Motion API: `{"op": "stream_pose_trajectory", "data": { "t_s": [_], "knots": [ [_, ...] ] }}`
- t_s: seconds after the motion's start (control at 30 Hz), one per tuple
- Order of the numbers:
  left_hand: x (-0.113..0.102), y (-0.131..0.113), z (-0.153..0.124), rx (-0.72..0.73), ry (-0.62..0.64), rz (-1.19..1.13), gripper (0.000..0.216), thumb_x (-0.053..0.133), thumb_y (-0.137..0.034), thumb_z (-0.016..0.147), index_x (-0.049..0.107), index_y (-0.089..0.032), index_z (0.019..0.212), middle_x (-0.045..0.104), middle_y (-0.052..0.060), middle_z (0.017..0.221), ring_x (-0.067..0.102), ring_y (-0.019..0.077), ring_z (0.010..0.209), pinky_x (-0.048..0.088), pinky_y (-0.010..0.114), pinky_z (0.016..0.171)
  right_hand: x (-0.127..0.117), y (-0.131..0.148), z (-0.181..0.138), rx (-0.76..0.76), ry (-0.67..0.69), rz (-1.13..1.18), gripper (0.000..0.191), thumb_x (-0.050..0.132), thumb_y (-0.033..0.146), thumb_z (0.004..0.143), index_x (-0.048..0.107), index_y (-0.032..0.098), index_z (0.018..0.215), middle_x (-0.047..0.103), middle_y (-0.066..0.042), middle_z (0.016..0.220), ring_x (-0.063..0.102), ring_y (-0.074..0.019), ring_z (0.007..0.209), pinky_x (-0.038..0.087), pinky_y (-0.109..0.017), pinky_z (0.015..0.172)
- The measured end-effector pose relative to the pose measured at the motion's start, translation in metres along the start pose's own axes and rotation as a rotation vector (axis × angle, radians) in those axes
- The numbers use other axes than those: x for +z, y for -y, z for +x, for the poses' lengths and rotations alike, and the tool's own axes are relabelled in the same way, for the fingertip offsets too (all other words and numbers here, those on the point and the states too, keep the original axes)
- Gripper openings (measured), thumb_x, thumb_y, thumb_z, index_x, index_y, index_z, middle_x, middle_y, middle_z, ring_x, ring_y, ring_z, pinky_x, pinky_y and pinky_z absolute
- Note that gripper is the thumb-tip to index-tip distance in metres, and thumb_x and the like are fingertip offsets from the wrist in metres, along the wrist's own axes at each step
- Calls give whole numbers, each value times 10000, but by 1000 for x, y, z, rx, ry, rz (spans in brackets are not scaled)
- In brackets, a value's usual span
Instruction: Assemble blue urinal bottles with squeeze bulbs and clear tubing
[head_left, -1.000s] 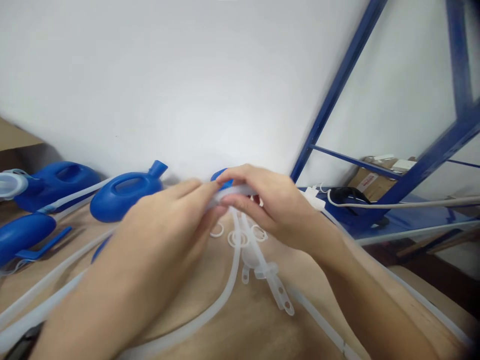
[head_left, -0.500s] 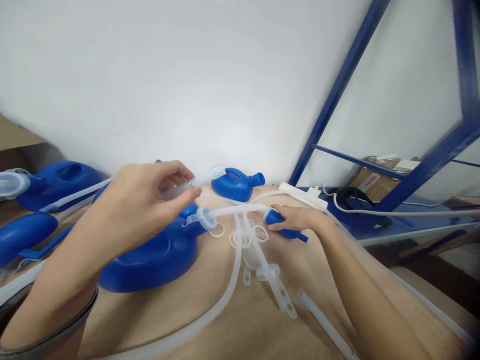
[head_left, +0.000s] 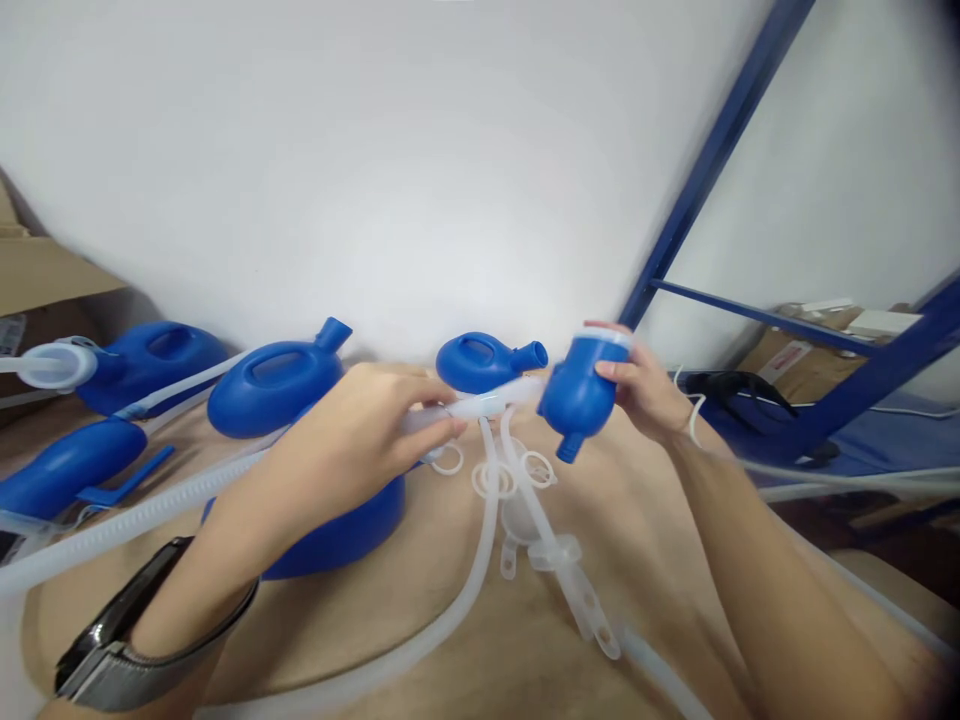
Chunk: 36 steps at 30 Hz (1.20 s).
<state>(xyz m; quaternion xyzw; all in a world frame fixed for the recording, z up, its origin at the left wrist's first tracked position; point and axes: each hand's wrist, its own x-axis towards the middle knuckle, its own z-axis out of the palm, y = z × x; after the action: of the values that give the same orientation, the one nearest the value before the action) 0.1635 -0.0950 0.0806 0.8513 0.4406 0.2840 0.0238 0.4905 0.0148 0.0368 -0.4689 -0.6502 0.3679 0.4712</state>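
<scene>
Rings (head_left: 475, 482) and pale tubes (head_left: 480, 565) crowd the table (head_left: 352, 635). Above them, the left hand (head_left: 394, 415) keeps a closed grip on a translucent hose (head_left: 480, 404); the right hand (head_left: 649, 390) clamps a raised blue cup (head_left: 581, 390). A blue bottle (head_left: 471, 365) rests behind; the left forearm (head_left: 251, 525) partly hides another bottle (head_left: 356, 535).

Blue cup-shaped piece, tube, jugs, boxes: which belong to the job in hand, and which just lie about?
In hand:
translucent tube, in the left hand
blue cup-shaped piece, in the right hand

Apparently just lying about for now:
blue jugs
cardboard boxes
</scene>
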Motion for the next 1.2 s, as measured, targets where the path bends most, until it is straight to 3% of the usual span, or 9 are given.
{"op": "stream_pose_trajectory", "data": {
  "t_s": [0.07,0.2,0.37,0.6,0.8,0.97,1.2],
  "knots": [
    [4,-1,0,14,-1,12,249,602,-388,1006,787,-226,1047,798,-3,946,710,171,778,458,275,690,15,14,-5,-56,-72,279,637,791,439,636,616,307,1235,721,-26,1080,708,-307,1026,620,-390,709],
    [8,1,0,11,17,35,239,611,-363,990,784,-211,1053,801,5,942,719,185,802,470,289,727,38,33,-15,-68,-92,510,311,774,391,669,647,245,912,679,-14,882,696,-287,935,632,-423,740],
    [7,3,0,29,-9,14,244,590,-361,994,788,-233,1055,807,-12,953,721,168,776,471,270,696,41,36,-20,-46,-105,675,307,764,310,627,641,263,904,655,16,958,655,-236,961,635,-390,772],
    [-2,2,3,4,-76,68,219,619,-310,947,816,-220,979,780,-18,787,629,128,579,459,250,633,34,37,-21,-63,-133,608,426,768,291,592,644,287,1000,633,14,968,614,-205,907,587,-308,679],
    [-2,2,1,46,-69,31,218,630,-316,953,819,-217,996,789,-15,823,647,120,616,461,237,638,40,39,-24,-31,-117,671,393,748,324,572,607,279,937,639,-1,977,619,-241,954,579,-343,706],
    [-1,3,2,101,-109,10,231,615,-320,973,813,-202,990,770,-12,789,635,116,606,467,235,642,40,37,-23,-134,-177,634,407,770,307,574,590,287,939,632,22,968,605,-204,932,535,-276,669],
    [12,11,6,173,-154,2,255,610,-363,1005,795,-194,1053,762,15,839,639,125,639,475,229,639,42,36,-23,-190,-197,511,523,884,430,595,534,317,967,631,27,1021,627,-208,994,543,-272,688]
  ]
}}
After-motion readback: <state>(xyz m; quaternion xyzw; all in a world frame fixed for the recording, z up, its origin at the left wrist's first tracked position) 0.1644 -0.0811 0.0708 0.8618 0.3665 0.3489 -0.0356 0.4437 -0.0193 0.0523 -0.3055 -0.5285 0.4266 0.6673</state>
